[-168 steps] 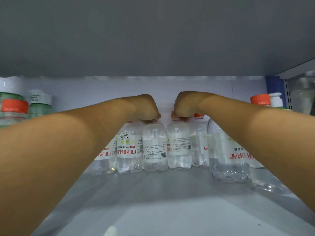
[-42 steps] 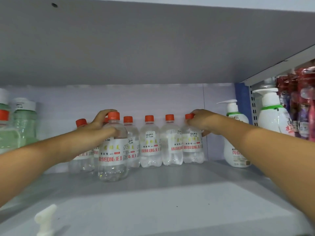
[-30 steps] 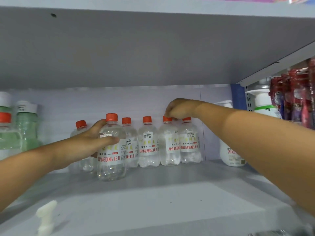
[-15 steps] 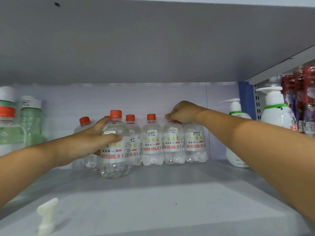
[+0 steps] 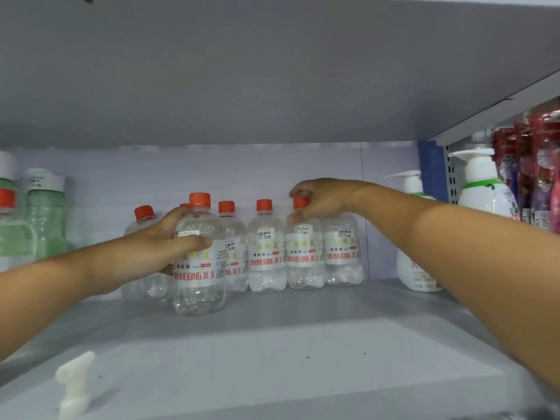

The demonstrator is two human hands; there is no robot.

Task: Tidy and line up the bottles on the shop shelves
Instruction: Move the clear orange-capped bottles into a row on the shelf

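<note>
Several clear bottles with orange caps and white labels stand in a row at the back of the grey shelf (image 5: 272, 344). One clear bottle (image 5: 198, 268) stands in front of the row; my left hand (image 5: 151, 253) grips its side, thumb across the label. My right hand (image 5: 321, 198) reaches over the row and pinches the neck of the second bottle from the right (image 5: 304, 259) just under its orange cap. The rightmost bottle (image 5: 342, 253) has its cap hidden behind that hand.
Green-tinted bottles (image 5: 45, 216) stand at the far left. White pump bottles (image 5: 418, 268) stand right of the row, another pump bottle (image 5: 481, 189) and red packets (image 5: 542, 165) in the neighbouring bay. A small white plastic piece (image 5: 75, 383) lies near the shelf's front left.
My right hand has shifted from the tops of the two rightmost bottles to pinch the neck of the second from the right. My left hand keeps holding the front bottle.
</note>
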